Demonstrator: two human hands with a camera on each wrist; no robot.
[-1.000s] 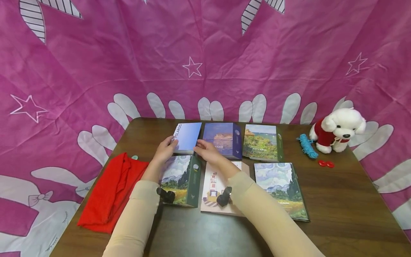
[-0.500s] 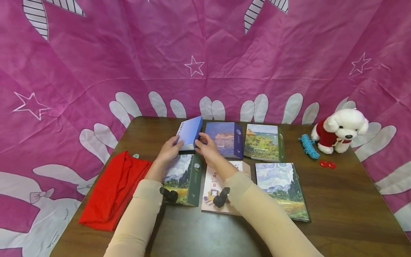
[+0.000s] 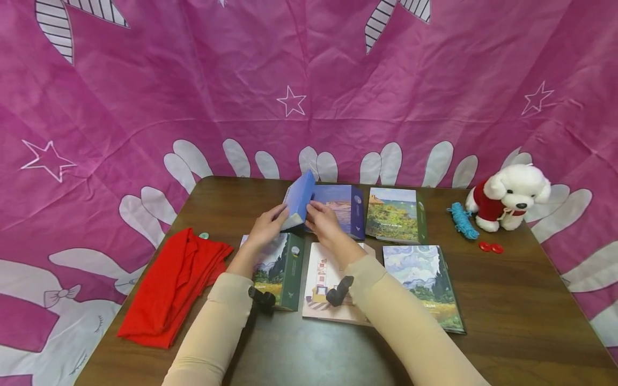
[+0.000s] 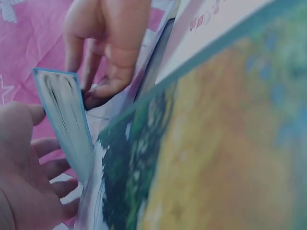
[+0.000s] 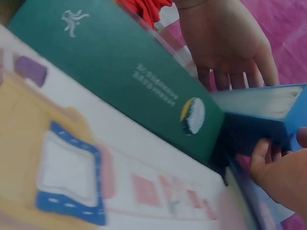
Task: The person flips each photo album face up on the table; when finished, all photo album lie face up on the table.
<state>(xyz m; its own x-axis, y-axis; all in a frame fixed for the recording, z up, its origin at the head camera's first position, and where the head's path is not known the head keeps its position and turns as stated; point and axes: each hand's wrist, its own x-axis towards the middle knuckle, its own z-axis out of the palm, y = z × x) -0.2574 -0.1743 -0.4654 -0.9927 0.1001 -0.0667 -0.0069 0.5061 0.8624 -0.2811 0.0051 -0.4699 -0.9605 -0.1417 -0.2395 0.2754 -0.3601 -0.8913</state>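
I'm holding the blue album (image 3: 298, 197) tilted over the back of the table (image 3: 516, 311), my left hand (image 3: 265, 226) and right hand (image 3: 325, 222) both clamping its edges. I'm judging this a handling-and-turning step, calling next for a steady, even hold. Its cover lettering is slanting illegibly. Farther right, the garden album (image 3: 393, 217) is showing "PHOTO ALBUM"; the landscape album (image 3: 425, 284), "ALBUM".

Left hand (image 3: 267, 225) and right hand (image 3: 326, 224) grip tilted blue album (image 3: 299, 199). Five more albums (image 3: 392, 215) lie on table (image 3: 521, 311). Red cloth (image 3: 169, 292) at left; blue cord (image 3: 463, 220), toy dog (image 3: 514, 187), red discs (image 3: 484, 246) at right.
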